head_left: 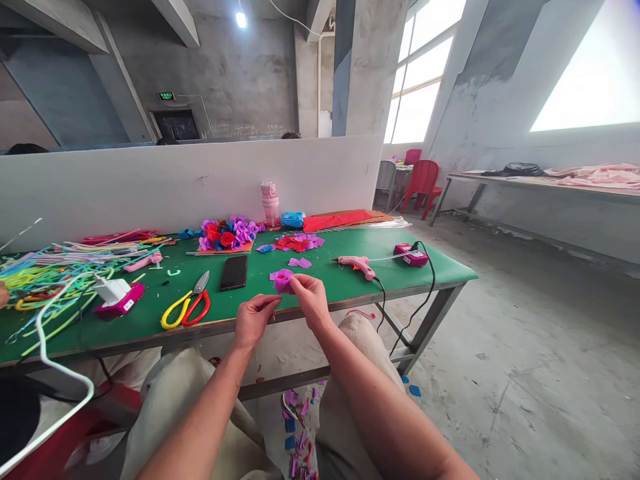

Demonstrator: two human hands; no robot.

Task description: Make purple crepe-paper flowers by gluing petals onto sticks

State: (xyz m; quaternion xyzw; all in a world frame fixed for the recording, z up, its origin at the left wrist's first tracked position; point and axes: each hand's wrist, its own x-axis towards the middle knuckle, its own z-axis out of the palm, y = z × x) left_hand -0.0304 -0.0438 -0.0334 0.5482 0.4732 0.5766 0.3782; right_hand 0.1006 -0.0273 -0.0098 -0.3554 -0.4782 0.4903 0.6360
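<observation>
My right hand (311, 299) is closed in a pinch on a small purple felt flower (281, 279), held just above the front edge of the green table (320, 283). My left hand (254, 318) sits a little lower and to the left, fingers curled together at the flower's underside; what it pinches, if anything, is hidden. A pink glue gun (356, 265) lies on the table to the right of my hands, its black cord running off the edge.
Scissors (187, 305) with yellow and red handles and a black phone (234, 272) lie left of my hands. Finished felt flowers (227, 233), cut felt pieces (299, 243), a pile of coloured pipe cleaners (60, 273) and a pink bottle (271, 203) stand further back. Scraps litter the floor.
</observation>
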